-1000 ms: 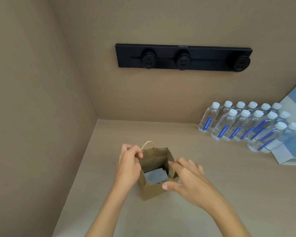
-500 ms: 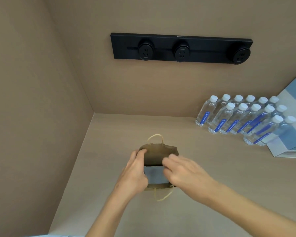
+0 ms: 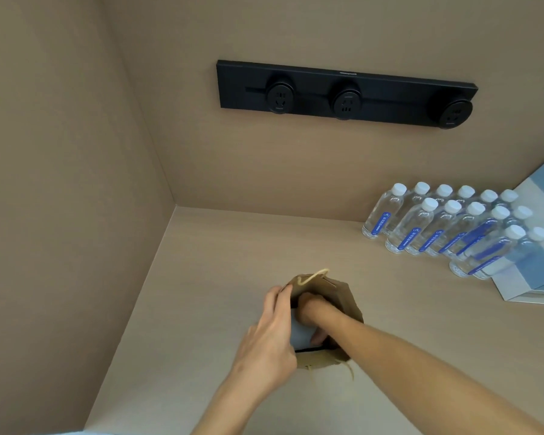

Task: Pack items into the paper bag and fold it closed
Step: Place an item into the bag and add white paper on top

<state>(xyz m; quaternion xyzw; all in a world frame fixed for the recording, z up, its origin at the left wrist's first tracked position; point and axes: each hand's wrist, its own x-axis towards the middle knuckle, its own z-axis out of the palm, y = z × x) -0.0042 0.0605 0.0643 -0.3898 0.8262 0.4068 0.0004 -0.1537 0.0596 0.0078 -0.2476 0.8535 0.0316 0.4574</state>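
Note:
A small brown paper bag (image 3: 339,293) with cord handles stands on the beige counter (image 3: 233,252), its mouth spread wide. A pale grey-blue item (image 3: 300,332) lies inside it. My left hand (image 3: 270,337) grips the bag's left rim. My right hand (image 3: 314,312) reaches down into the bag, fingers curled around the grey-blue item; its fingertips are partly hidden by the bag and the left hand.
Several water bottles (image 3: 446,224) with white caps and blue labels stand at the right rear. A blue-and-white box (image 3: 534,277) sits beside them. A black socket strip (image 3: 346,92) is on the back wall. A side wall (image 3: 60,215) closes the left.
The bag's mouth has been pulled wider and my right hand has gone from the rim down into the bag onto the item. The view has shifted closer and downward.

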